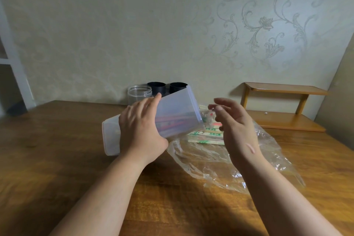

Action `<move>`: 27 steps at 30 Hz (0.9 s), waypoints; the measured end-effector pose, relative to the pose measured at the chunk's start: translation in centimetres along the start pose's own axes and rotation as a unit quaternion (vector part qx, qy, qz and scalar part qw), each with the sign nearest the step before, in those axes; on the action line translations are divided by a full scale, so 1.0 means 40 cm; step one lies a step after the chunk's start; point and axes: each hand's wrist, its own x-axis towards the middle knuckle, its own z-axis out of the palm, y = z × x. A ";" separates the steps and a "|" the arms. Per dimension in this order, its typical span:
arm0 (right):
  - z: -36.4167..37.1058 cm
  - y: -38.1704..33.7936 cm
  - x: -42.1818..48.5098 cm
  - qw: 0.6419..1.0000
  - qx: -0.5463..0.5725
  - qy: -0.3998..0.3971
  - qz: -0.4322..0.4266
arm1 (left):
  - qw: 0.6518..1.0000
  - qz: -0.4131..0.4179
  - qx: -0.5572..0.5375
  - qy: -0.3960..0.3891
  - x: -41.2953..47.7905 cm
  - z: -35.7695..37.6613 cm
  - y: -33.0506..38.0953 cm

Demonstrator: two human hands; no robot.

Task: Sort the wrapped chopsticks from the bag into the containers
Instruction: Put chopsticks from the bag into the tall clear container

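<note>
Surface: a brown wooden table (57, 140) fills the lower frame.
Left hand (141, 130): you grip a tilted translucent rectangular plastic container (176, 107) at centre frame, with red-wrapped chopsticks (172, 122) inside.
Right hand (233, 120): your fingers are apart and hold nothing, just beside the container's raised end.
Bag: a crumpled clear plastic bag (210, 159) lies centre right, with green-wrapped chopsticks (206, 136) at its far edge.

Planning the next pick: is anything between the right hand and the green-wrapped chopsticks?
Nothing visible does. The right hand hovers open above the green-wrapped chopsticks, which appear uncovered by the plastic bag; the left hand's tilted container sits to their left.
</note>
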 end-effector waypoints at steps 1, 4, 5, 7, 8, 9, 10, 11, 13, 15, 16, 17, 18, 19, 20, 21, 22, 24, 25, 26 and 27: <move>-0.002 -0.001 0.000 1.000 0.000 0.008 0.007 | 1.000 0.000 0.000 0.002 0.000 0.000 0.000; -0.004 -0.001 0.002 0.999 -0.004 -0.006 0.032 | 1.000 0.002 0.000 0.004 -0.001 0.000 0.000; -0.003 0.000 0.002 0.999 0.000 -0.011 0.035 | 1.000 0.001 0.000 0.004 -0.001 0.000 0.000; -0.006 0.000 0.006 0.999 0.005 0.015 0.031 | 1.000 0.000 0.001 0.004 -0.001 0.000 0.000; -0.010 0.000 0.010 0.999 0.005 0.039 0.029 | 1.000 -0.001 0.001 0.005 -0.001 0.000 0.000; -0.017 -0.003 0.014 0.998 0.005 0.057 0.031 | 1.000 -0.002 0.001 0.006 0.000 -0.001 0.000; -0.024 -0.006 0.020 0.997 0.005 0.064 0.039 | 1.000 -0.003 0.001 0.007 0.000 -0.001 0.000; -0.031 -0.008 0.024 0.997 0.003 0.060 0.051 | 1.000 -0.004 0.001 0.009 0.000 -0.001 0.000; -0.040 -0.008 0.031 0.996 -0.015 0.033 0.079 | 1.000 -0.008 0.003 0.014 0.000 -0.001 0.001; -0.043 -0.004 0.032 0.994 -0.031 -0.001 0.102 | 1.000 -0.013 0.004 0.022 -0.001 0.000 0.001; -0.043 -0.002 0.032 0.993 -0.036 -0.018 0.109 | 1.000 -0.016 0.005 0.025 -0.001 0.000 0.001; -0.044 -0.001 0.030 0.992 -0.042 -0.034 0.112 | 0.999 -0.019 0.005 0.028 0.000 0.000 0.001; -0.045 -0.002 0.029 0.991 -0.053 -0.050 0.112 | 0.999 -0.020 0.006 0.029 0.000 0.000 0.001; -0.047 -0.006 0.028 0.989 -0.065 -0.069 0.114 | 0.999 -0.020 0.008 0.030 0.002 0.000 0.001; -0.049 -0.011 0.026 0.986 -0.075 -0.091 0.119 | 0.999 -0.020 0.010 0.030 0.002 0.000 0.001; -0.052 -0.017 0.023 0.981 -0.082 -0.120 0.128 | 0.999 -0.020 0.010 0.030 0.003 0.000 0.001; -0.054 -0.022 0.020 0.975 -0.086 -0.153 0.139 | 0.999 -0.020 0.010 0.028 0.002 0.000 0.001; -0.057 -0.031 0.014 0.955 -0.097 -0.231 0.161 | 0.999 -0.021 0.011 0.023 0.001 0.000 0.000; -0.057 -0.032 0.010 0.942 -0.106 -0.270 0.166 | 0.999 -0.021 0.011 0.022 0.000 0.000 0.001; -0.055 -0.029 0.008 0.932 -0.119 -0.301 0.166 | 0.999 -0.021 0.012 0.021 0.000 0.000 0.001; -0.053 -0.024 0.005 0.923 -0.135 -0.322 0.160 | 0.999 -0.021 0.013 0.021 0.000 0.000 0.002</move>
